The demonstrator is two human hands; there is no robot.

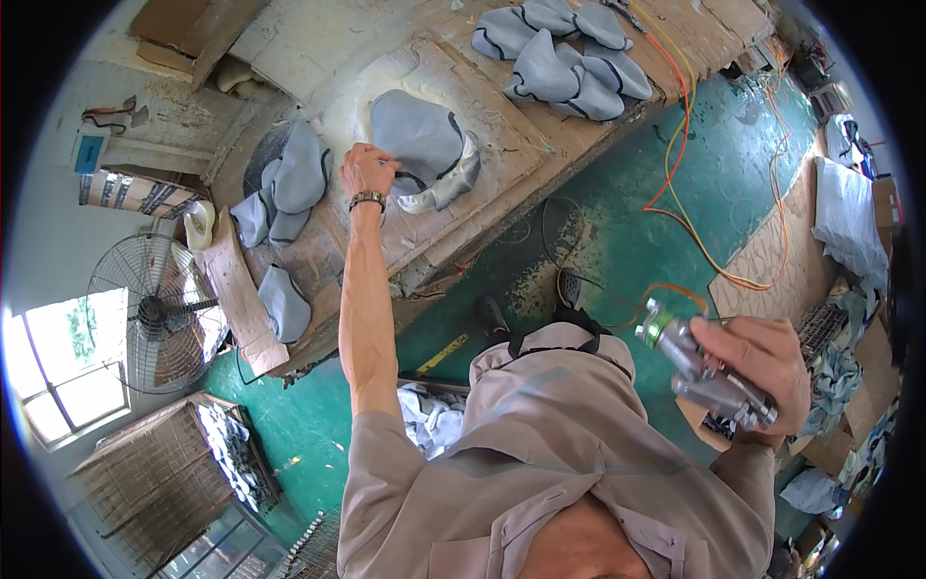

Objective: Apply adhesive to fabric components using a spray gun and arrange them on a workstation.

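Note:
My left hand [368,171], with a watch on the wrist, pinches the near edge of a grey, dark-edged fabric piece [415,125] on the workbench. Under that piece shows a pale, whitish-coated piece [446,188], partly covered. Off to the right, away from the bench, my right hand [762,367] is wrapped round a silver metal spray gun [690,352] with a green band. An orange hose runs near the gun; where it joins is hidden. Beside my left hand lies a stack of similar grey pieces [299,174], and a single grey piece [284,305] rests nearer.
The wooden workbench [521,183] ends in a worn front edge. More grey pieces [569,72] lie at its far right. Red and yellow hoses [687,135] trail down to the green floor [743,125]. A caged fan [152,311] stands left; bagged goods [849,217] sit at right.

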